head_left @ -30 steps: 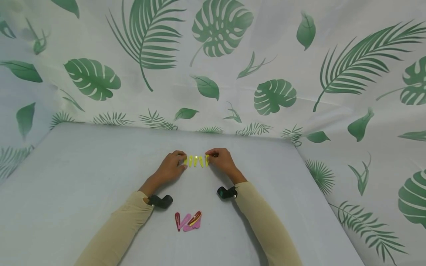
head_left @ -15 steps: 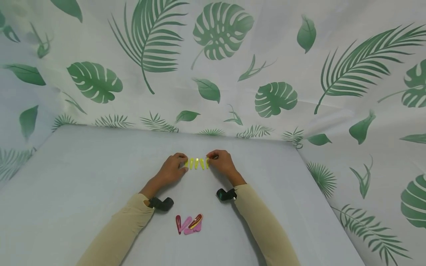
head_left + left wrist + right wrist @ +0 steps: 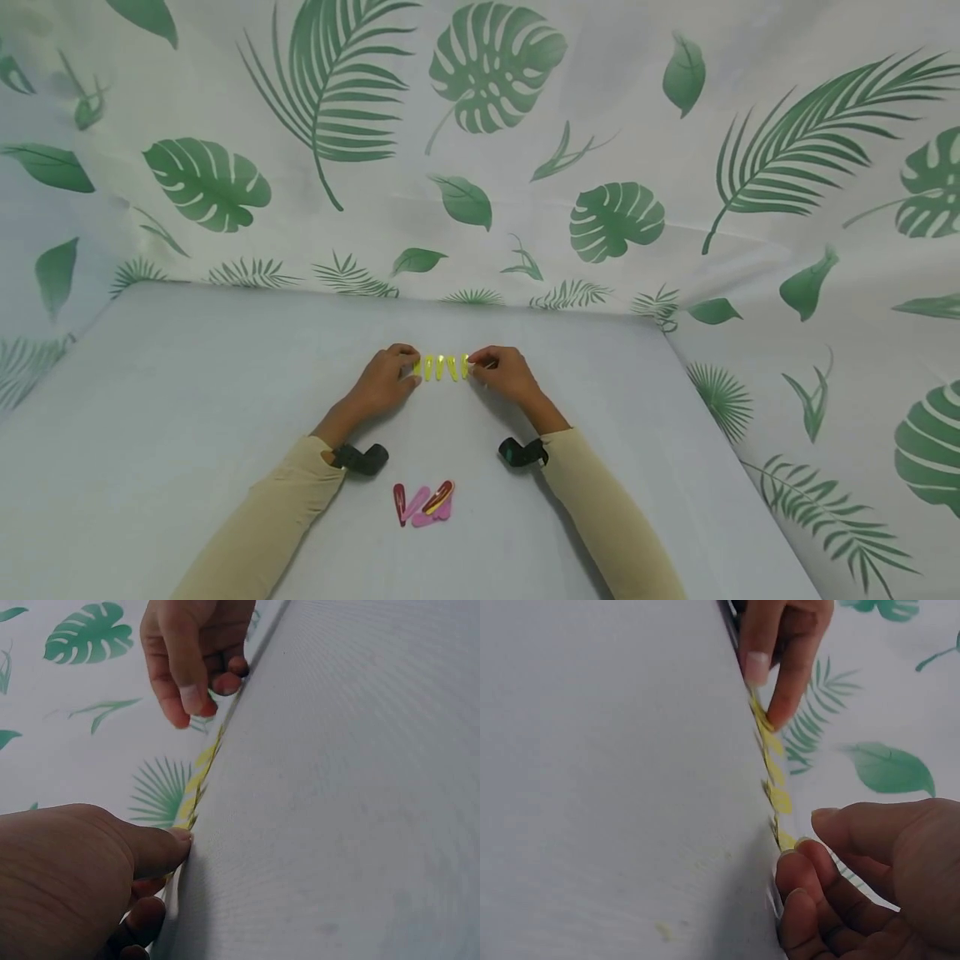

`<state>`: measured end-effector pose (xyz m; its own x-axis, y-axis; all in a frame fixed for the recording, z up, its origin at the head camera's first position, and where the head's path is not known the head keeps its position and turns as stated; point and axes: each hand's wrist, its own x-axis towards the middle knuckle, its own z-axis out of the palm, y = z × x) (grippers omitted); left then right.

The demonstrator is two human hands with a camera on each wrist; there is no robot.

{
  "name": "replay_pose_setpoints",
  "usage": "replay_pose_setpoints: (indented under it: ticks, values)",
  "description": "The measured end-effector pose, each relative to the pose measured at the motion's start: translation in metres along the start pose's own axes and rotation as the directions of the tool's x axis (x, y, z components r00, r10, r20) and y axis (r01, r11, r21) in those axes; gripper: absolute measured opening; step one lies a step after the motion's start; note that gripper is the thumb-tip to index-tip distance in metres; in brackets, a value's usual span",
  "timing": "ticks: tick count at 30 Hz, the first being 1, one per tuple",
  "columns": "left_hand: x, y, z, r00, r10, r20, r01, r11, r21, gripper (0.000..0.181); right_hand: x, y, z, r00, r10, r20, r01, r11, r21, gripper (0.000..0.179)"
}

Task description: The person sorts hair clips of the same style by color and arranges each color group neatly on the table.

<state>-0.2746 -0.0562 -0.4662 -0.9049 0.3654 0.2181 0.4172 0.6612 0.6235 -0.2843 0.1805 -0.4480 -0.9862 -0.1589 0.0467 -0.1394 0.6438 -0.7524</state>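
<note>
Several yellow snap hair clips (image 3: 440, 367) lie side by side in a short row on the white tabletop. My left hand (image 3: 384, 381) is at the row's left end, its thumb and a finger pinching the two ends of the leftmost clip (image 3: 762, 714). At the other end, my right hand (image 3: 510, 377) is beside the rightmost yellow clip (image 3: 465, 367). In the right wrist view, its fingertips (image 3: 795, 870) touch or nearly touch that clip, while its thumb (image 3: 840, 825) stands apart with nothing gripped. Both wrist views see the row almost edge-on.
Nearer the body lies a small loose pile of red and pink hair clips (image 3: 420, 505), one red clip with a yellow one under it. A leaf-printed sheet (image 3: 525, 167) stands behind the white table (image 3: 225, 367). Black cameras (image 3: 362, 459) are strapped at both wrists.
My right hand has let go of the rightmost yellow clip and shifted slightly right and toward the body. The left hand stays on the leftmost clip. The head view has shifted a little.
</note>
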Motion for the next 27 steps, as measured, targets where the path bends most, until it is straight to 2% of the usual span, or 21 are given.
replay_pose_setpoints:
  ticks: [3,6,10,14,17,24,27]
  values:
    - [0.000,-0.001,0.001,1.000,0.000,-0.001,0.000,1.000,0.004,0.043,-0.013,-0.004,0.002,0.998,-0.003,0.068,0.001,1.000,0.024,0.010]
    - [0.000,-0.002,0.002,1.000,0.001,-0.005,-0.001,1.000,-0.003,0.043,-0.027,-0.010,0.003,0.989,-0.041,0.142,0.035,0.999,0.041,0.008]
    - [-0.001,-0.003,0.002,0.999,0.018,-0.028,-0.018,1.000,-0.015,0.042,-0.043,-0.018,0.002,0.964,-0.107,0.244,0.095,0.994,0.061,0.009]
    - [-0.002,-0.002,0.003,0.997,0.055,-0.058,-0.054,0.999,0.003,0.040,-0.056,-0.022,0.001,0.928,-0.151,0.341,0.120,0.987,0.109,0.011]
    - [-0.002,-0.003,0.004,0.997,0.054,-0.051,-0.054,0.999,0.007,0.040,-0.066,-0.023,0.002,0.890,-0.179,0.419,0.129,0.981,0.145,0.012]
    - [-0.002,-0.002,0.000,1.000,0.018,-0.021,-0.018,1.000,0.010,0.042,-0.084,-0.026,0.005,0.766,-0.265,0.586,0.195,0.964,0.181,0.013]
    - [-0.003,-0.001,-0.001,0.999,0.026,-0.020,-0.025,1.000,0.017,0.042,-0.089,-0.030,0.005,0.726,-0.278,0.629,0.217,0.961,0.174,0.017]
